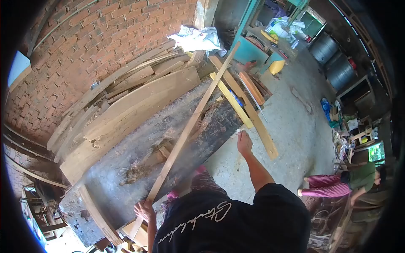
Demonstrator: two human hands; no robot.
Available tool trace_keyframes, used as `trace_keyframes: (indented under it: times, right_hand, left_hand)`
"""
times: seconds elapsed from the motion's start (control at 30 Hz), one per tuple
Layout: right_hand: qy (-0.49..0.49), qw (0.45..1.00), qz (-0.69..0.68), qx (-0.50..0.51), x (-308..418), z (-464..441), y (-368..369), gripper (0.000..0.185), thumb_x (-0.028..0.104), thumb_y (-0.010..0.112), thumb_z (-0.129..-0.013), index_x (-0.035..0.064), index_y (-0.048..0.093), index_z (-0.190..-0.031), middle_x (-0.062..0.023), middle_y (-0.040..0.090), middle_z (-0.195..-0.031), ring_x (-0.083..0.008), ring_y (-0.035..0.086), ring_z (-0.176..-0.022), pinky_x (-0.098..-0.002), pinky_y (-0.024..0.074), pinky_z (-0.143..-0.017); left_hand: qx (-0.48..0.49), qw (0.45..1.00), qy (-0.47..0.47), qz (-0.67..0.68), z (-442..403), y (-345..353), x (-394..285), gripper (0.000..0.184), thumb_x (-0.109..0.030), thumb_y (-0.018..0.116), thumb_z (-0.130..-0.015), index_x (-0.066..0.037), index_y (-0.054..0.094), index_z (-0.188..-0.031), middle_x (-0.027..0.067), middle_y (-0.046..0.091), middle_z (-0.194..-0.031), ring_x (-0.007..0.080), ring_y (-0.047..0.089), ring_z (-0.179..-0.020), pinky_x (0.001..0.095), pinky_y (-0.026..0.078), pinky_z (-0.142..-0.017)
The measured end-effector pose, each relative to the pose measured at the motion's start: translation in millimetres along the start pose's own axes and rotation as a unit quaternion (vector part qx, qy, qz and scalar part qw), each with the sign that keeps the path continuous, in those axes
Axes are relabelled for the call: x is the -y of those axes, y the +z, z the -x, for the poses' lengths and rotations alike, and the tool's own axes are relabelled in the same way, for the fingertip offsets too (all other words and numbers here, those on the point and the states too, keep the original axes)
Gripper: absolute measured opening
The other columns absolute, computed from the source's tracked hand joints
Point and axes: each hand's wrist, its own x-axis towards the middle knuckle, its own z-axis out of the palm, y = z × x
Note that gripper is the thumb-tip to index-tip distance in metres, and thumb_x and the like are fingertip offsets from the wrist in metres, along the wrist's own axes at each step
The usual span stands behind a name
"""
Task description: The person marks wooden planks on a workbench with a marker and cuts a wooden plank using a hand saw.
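A long, narrow wooden strip (190,126) lies slantwise across a dark, worn slab (147,135). Near its lower end, my left hand (144,211) is closed around the strip. My right hand (244,143) is at the slab's right edge, fingers pinched on a small whitish piece whose kind I cannot make out. Just above those fingers is the end of a yellow wooden strip (232,101). A brown plank (257,126) runs beside it, jutting past the slab. Between the two shows a small blue object (235,98), partly hidden.
Wide boards (130,114) are stacked along the brick wall (88,46), with a white sack (197,39) above them. A short board (99,215) crosses the slab's lower left. Farther right are metal drums (339,69) and another person (341,183) in striped trousers.
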Motion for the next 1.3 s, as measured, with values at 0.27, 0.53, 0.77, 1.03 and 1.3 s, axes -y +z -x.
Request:
trace_keyframes:
  times: [0.27, 0.53, 0.77, 1.03, 1.3]
  right_hand:
    - [-0.026, 0.995, 0.074, -0.059, -72.8, -166.2, 1.1, 0.023, 0.028, 0.049, -0.095, 0.0051, 0.048, -0.100, -0.0197, 0.057, -0.090, -0.0384, 0.057, -0.089, -0.0472, 0.0496, -0.071]
    - [-0.050, 0.985, 0.153, -0.062, -109.2, -264.4, 24.0, 0.028, 0.030, 0.053, -0.092, 0.0098, 0.050, -0.110, -0.0175, 0.054, -0.107, -0.0390, 0.052, -0.100, -0.0553, 0.0437, -0.082]
    - [-0.105, 0.987, 0.122, -0.008, -70.7, -263.8, 38.6, 0.037, 0.027, 0.060, -0.086, 0.0155, 0.048, -0.119, -0.0144, 0.048, -0.111, -0.0384, 0.046, -0.110, -0.0609, 0.0406, -0.082]
    - [-0.096, 0.990, 0.106, 0.000, -48.2, -259.6, 59.1, 0.033, 0.026, 0.060, -0.084, 0.0161, 0.050, -0.114, -0.0135, 0.050, -0.111, -0.0376, 0.049, -0.106, -0.0536, 0.0420, -0.082]
    - [-0.095, 0.992, 0.084, -0.011, -50.8, -266.8, 61.1, 0.034, 0.025, 0.062, -0.083, 0.0164, 0.051, -0.114, -0.0139, 0.050, -0.112, -0.0375, 0.049, -0.106, -0.0531, 0.0415, -0.084]
  left_hand:
    - [-0.047, 0.998, -0.046, 0.019, -12.4, -27.9, -129.0, 0.024, -0.032, 0.054, -0.090, -0.010, 0.062, -0.089, 0.0065, 0.059, -0.090, 0.0280, 0.053, -0.094, 0.0472, 0.036, -0.085]
    - [0.018, 0.942, 0.125, 0.310, -57.0, -59.1, -331.4, 0.008, -0.004, 0.060, -0.086, -0.002, 0.063, -0.094, 0.0097, 0.063, -0.084, 0.0194, 0.061, -0.081, 0.0310, 0.048, -0.072]
    - [0.382, 0.643, 0.199, 0.633, -39.1, -206.6, -527.1, 0.015, -0.017, 0.058, -0.094, -0.003, 0.061, -0.091, 0.0043, 0.060, -0.085, 0.0129, 0.056, -0.081, 0.0272, 0.047, -0.074]
    - [0.352, 0.177, 0.254, 0.883, -9.5, -287.2, -605.7, 0.039, -0.033, 0.045, -0.096, 0.000, 0.064, -0.104, 0.0122, 0.064, -0.092, 0.0203, 0.056, -0.078, 0.0332, 0.044, -0.071]
    - [0.340, 0.236, 0.307, 0.857, 5.6, -288.8, -586.6, 0.039, -0.037, 0.043, -0.097, -0.003, 0.063, -0.100, 0.0113, 0.061, -0.093, 0.0186, 0.057, -0.078, 0.0316, 0.046, -0.071]
